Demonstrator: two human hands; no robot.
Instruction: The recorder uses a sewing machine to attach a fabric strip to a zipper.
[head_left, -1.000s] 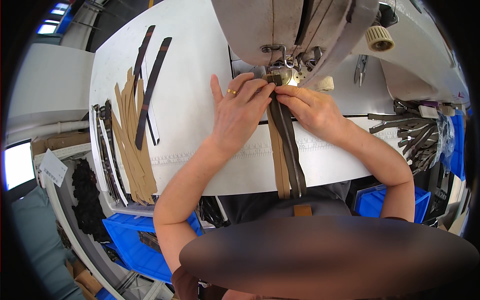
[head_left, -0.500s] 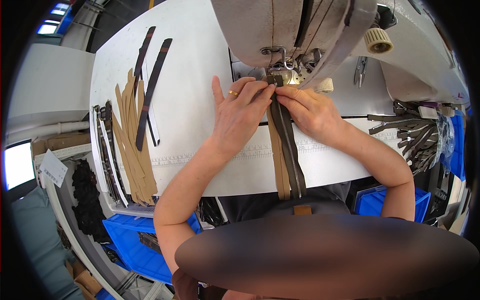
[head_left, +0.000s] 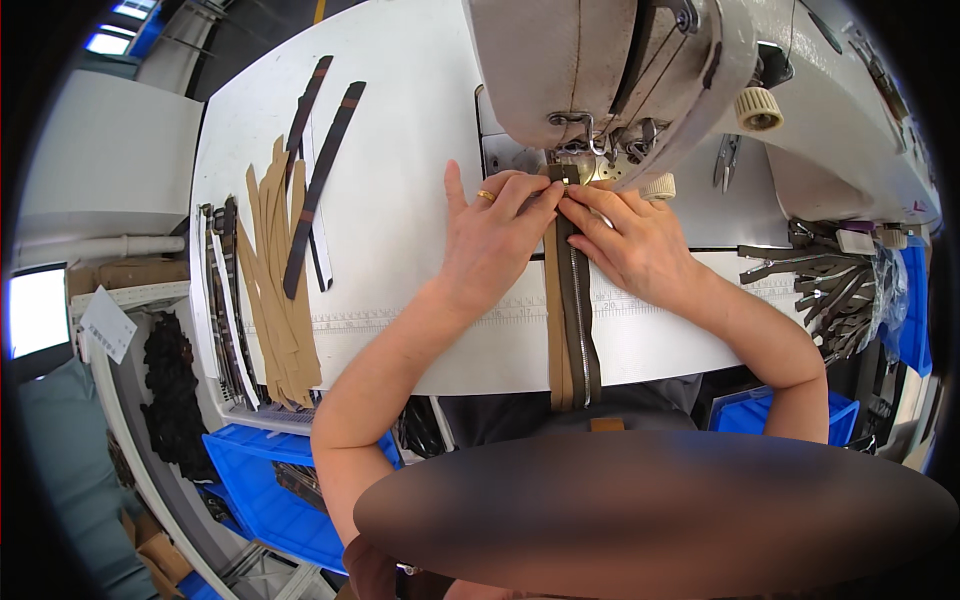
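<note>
A dark olive zipper (head_left: 580, 320) with metal teeth runs from the sewing machine's (head_left: 610, 60) presser foot area toward me and hangs over the table's front edge. Along its left side lies a tan fabric strip (head_left: 559, 340), partly under the zipper. My left hand (head_left: 497, 240), with a ring on one finger and the little finger stretched out, pinches the zipper's far end just in front of the needle area. From the other side, my right hand (head_left: 640, 245) closes its fingertips on the same end, near the metal slider. The fingertips hide part of the strip beneath.
Tan strips (head_left: 283, 320) and dark strips (head_left: 325, 190) lie on the white table (head_left: 400, 130) at left. Several zippers (head_left: 825, 285) are heaped at right beside a clear plastic bag. Small snips (head_left: 727, 160) rest behind the machine head. Blue bins (head_left: 285, 520) stand below the table edge.
My right hand's fingers have shifted and bent more around the zipper end. The zipper's near end has swung left, straighter beside the tan strip. The whole view has shifted slightly.
</note>
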